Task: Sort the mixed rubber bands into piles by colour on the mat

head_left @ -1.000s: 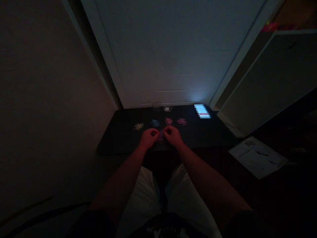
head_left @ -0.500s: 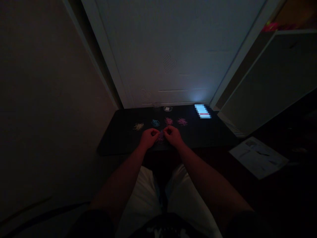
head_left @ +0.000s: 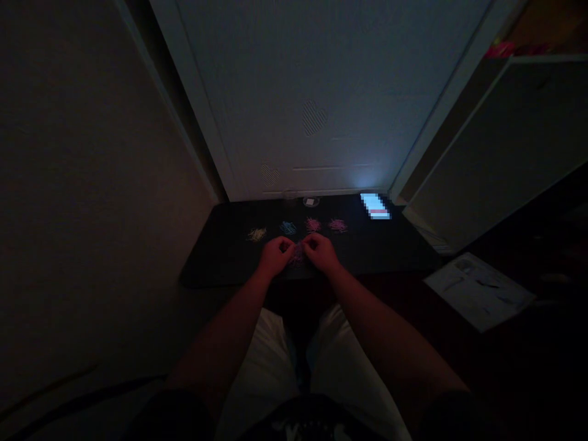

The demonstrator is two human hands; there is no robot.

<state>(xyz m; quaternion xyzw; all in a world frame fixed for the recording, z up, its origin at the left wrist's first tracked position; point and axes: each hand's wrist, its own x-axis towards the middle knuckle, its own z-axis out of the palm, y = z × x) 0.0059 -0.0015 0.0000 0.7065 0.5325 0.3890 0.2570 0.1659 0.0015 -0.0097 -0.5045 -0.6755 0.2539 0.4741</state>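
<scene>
A: From the head view, what lies around the hands?

B: Very dim room. On the black table (head_left: 229, 257), beyond the hands, sits a row of four small piles of thin coloured pieces, too small to name: a yellow pile (head_left: 257, 234), a blue pile (head_left: 288, 228), a pink pile (head_left: 313, 225) and a magenta pile (head_left: 337, 225). A lit phone (head_left: 375, 205) lies at the far right of the table. Nothing stands between the hands and the piles.

A: Any containers?

B: Two small clear dishes: a left dish (head_left: 290, 195) and a right dish (head_left: 311, 201), at the far edge against the white door (head_left: 321, 92). The right one seems to hold something pale; I cannot tell what.

A: And the hands?

B: The left hand (head_left: 274, 256) and right hand (head_left: 322, 252) are close together near the table's front edge, fingers curled narrow around a purple cluster (head_left: 298, 254) between them. Both touch it; whether each truly grips it is too dark to tell.

A: Room to move?

B: Bare tabletop spreads to the left and right of the hands. A wall closes the left side, a white cabinet (head_left: 496, 147) the right, with a paper sheet (head_left: 478, 291) on the floor beside the table.
</scene>
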